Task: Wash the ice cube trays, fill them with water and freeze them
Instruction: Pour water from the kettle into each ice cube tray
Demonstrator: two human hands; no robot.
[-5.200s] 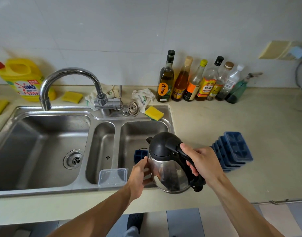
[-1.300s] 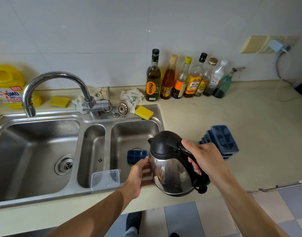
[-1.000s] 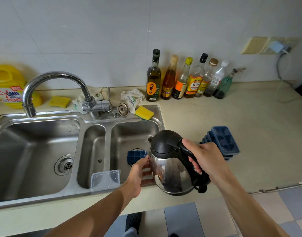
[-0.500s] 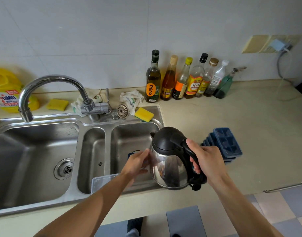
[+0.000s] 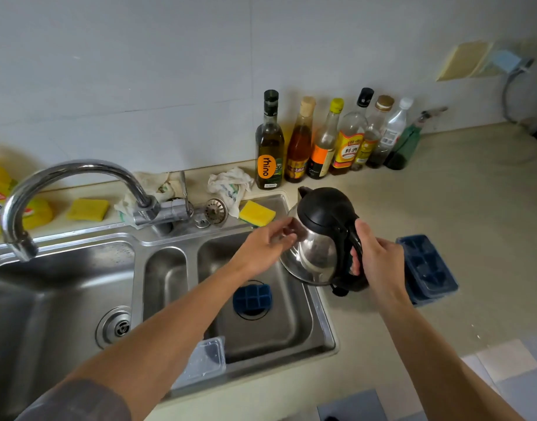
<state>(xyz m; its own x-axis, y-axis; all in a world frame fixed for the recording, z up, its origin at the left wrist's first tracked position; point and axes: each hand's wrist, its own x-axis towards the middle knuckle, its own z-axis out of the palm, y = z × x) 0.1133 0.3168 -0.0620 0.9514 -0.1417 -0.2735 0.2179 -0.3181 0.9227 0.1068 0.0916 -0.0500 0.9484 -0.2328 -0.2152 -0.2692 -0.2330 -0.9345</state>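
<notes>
Gripping its black handle, the right hand (image 5: 379, 259) holds the kettle (image 5: 321, 235) tilted over the sink's (image 5: 324, 323) right rim, and the left hand (image 5: 264, 247) presses fingertips on its slick steel side. It is probably water-heavy. The tray stack (image 5: 428, 268) sits on the counter just beside that rim, and a single tray (image 5: 252, 297) lies mid-basin. The trays look light and stiff, best lifted by their long edges.

Detergent jug (image 5: 0, 192): cut off by the left frame edge. Stack of ice cube trays (image 5: 428, 268): left portion hidden behind the right grip (image 5: 379, 262), count indeterminate. Clear container (image 5: 209, 357): partly covered by the left forearm (image 5: 170, 329). Contents of the kettle (image 5: 318, 247): hidden, lid closed. Bottles (image 5: 349, 141): small print on the labels illegible.
</notes>
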